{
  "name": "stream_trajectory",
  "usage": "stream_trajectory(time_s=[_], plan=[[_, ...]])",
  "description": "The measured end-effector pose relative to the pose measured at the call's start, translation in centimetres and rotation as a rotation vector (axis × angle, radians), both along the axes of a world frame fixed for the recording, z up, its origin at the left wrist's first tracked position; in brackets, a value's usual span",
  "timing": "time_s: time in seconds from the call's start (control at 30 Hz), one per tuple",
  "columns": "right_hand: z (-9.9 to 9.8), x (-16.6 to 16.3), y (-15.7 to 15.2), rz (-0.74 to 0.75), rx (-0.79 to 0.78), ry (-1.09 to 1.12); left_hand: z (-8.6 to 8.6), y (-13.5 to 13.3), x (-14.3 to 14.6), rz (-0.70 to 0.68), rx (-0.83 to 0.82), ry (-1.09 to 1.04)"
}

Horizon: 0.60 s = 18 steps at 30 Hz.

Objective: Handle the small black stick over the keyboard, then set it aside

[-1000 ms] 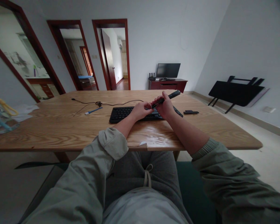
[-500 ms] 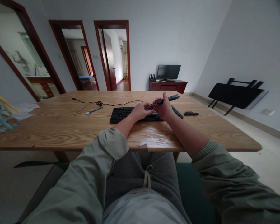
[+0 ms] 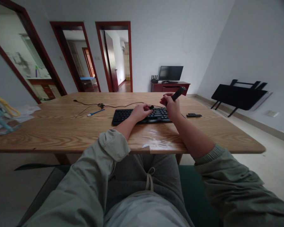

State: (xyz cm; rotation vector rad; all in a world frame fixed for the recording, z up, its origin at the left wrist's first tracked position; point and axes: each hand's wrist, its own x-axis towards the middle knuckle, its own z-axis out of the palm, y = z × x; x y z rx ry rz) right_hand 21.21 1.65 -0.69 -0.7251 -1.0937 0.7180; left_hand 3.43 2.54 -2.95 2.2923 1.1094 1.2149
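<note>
A black keyboard point(image 3: 123, 116) lies on the table in front of me. Over its middle, my left hand point(image 3: 140, 112) pinches a small black piece point(image 3: 151, 107), too small to name for certain. My right hand point(image 3: 171, 105) is raised over the keyboard's right part, its fingers wrapped round a thick black tool point(image 3: 179, 93) shaped like a short bar. The tool's rear end sticks up and to the right; its front end is hidden by my fingers. My two hands are apart.
A thin cable point(image 3: 100, 105) runs behind the keyboard. To the left lies a blue brush point(image 3: 96, 112) with a pale end; to the right, a flat black object point(image 3: 193, 115). Papers and a light blue item point(image 3: 0, 115) with a yellow cord are at the far left of the wooden table point(image 3: 68, 132).
My right hand has moved up and right, away from my left, and the tool now tilts more steeply. My left hand has barely moved; the small black piece shows more plainly in its fingers.
</note>
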Motion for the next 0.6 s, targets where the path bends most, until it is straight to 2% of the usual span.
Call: stream_trajectory(time_s=[0.13,0.2,0.27,0.43,0.6], plan=[[-0.4,0.4,-0.1,-0.136,0.139,-0.471,0.3,-0.1,-0.1,0.016,-0.009,-0.031],[-0.8,0.3,-0.3,-0.157,0.227,-0.721,0.4,-0.2,-0.1,-0.02,0.003,-0.044],[-1.0,0.1,-0.6,-0.153,0.297,-0.88,0.5,-0.2,-0.1,-0.061,0.009,-0.054],[-1.0,-0.1,-1.0,-0.117,0.321,-0.96,0.5,0.0,-0.1,-0.107,-0.042,-0.054],[-1.3,0.1,-0.6,-0.084,0.259,-0.965,0.1,0.6,-0.1,-0.106,-0.107,-0.119]])
